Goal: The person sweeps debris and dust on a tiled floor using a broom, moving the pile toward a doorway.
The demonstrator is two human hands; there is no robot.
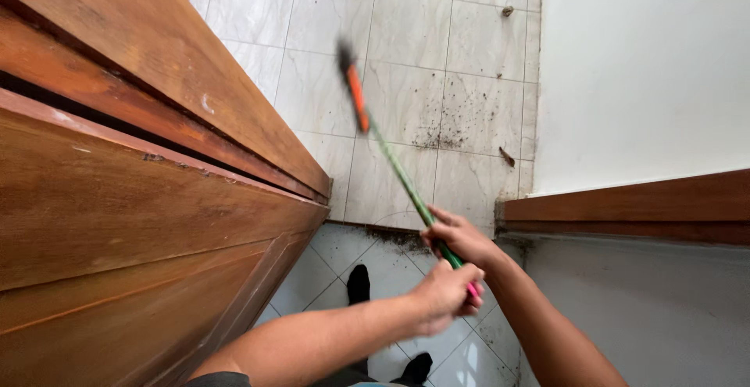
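A broom with a green handle (398, 172) and an orange and black head (353, 90) reaches out over the pale tiled floor (406, 35). My right hand (459, 237) grips the handle higher up, and my left hand (444, 293) is closed around the pink end of the handle just below it. The broom head is blurred above the tiles beyond the doorway. Dark dirt (461, 121) is scattered on the tiles to the right of the handle, near the white wall (641, 67).
A brown wooden door (117, 223) stands open on the left, close to my left arm. A wooden door frame (625, 203) runs along the right. A dirty threshold (391, 235) crosses the doorway. My dark-socked feet (358, 281) stand on grey tiles below.
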